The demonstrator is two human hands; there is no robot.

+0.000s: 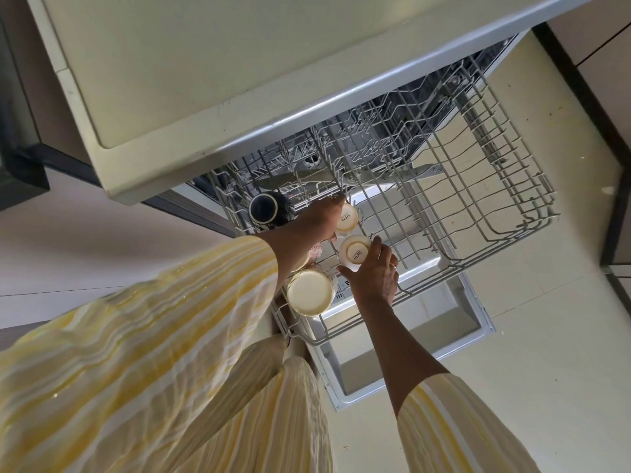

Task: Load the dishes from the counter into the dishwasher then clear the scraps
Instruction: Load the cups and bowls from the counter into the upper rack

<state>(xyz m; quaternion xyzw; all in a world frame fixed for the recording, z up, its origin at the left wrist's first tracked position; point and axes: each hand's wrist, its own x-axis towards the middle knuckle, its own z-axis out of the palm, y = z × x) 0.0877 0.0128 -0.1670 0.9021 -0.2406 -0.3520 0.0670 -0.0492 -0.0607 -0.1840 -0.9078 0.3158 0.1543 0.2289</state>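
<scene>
The dishwasher's wire rack (478, 186) is pulled out over the open door (426, 332). My left hand (321, 220) grips a small cream cup (348, 218), bottom up, near the rack's middle. Just below it my right hand (375, 273) holds a second small cream cup (355, 250), also bottom up, with the fingers curled round its side. A larger cream cup (310, 291) stands inverted at the rack's near corner. A dark mug (264, 208) lies in the rack to the left. A cup with red print (317, 250) is partly hidden under my left wrist.
The pale counter top (170, 80) overhangs the dishwasher at the upper left. Most of the rack to the right holds only bare wire tines. Pale floor tiles (546, 302) lie to the right, with a dark cabinet edge (580, 87) beyond. My yellow striped sleeves fill the bottom.
</scene>
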